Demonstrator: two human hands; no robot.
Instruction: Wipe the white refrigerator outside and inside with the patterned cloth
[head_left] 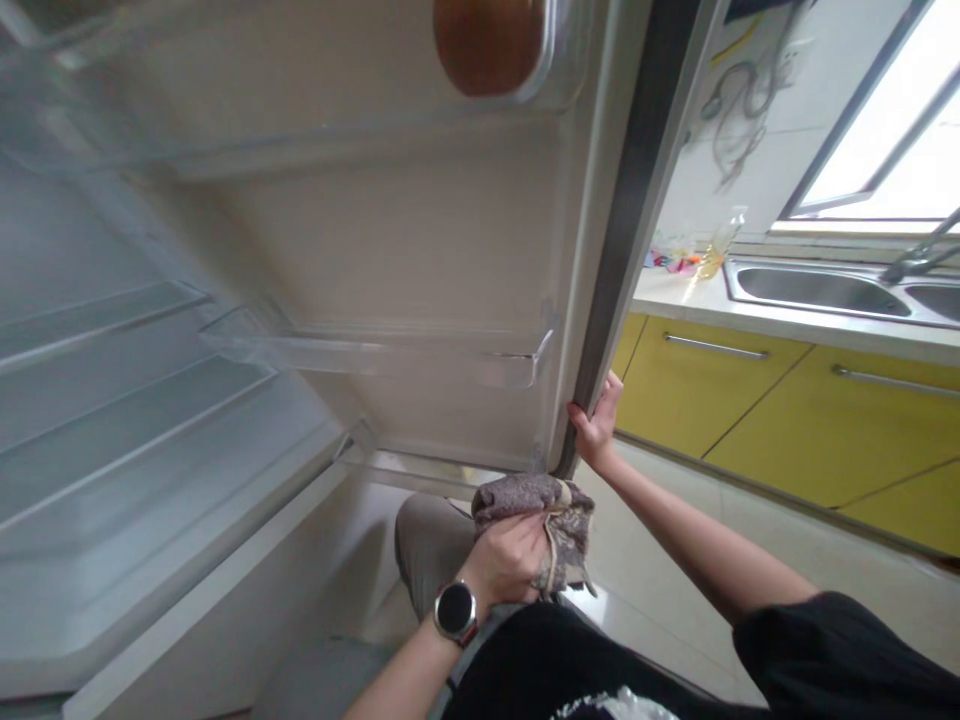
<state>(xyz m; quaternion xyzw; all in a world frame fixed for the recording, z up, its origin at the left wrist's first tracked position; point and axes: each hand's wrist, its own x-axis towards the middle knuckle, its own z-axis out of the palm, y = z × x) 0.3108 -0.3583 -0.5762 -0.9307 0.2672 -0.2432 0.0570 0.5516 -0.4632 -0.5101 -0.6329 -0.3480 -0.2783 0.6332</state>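
My left hand (pixel 507 560), with a watch (pixel 455 609) on its wrist, is closed around a folded brown cloth (pixel 525 497). The bunched cloth hangs just below the bottom corner of an opened fridge door (pixel 420 250). My right hand (pixel 598 420) grips the outer edge of that door, thumb on the near side and the other fingers partly hidden behind it. Clear shelves line the door's inner face, among them a middle door shelf (pixel 390 358) and a lower door shelf (pixel 420 470).
At the left is the fridge interior (pixel 150 560) with glass shelves (pixel 135 420). A brown round item (pixel 489 45) sits in the upper door shelf. On the right, yellow cabinets (pixel 885 420) stand under a counter with a steel sink (pixel 817 290) and a bottle of yellow liquid (pixel 720 245).
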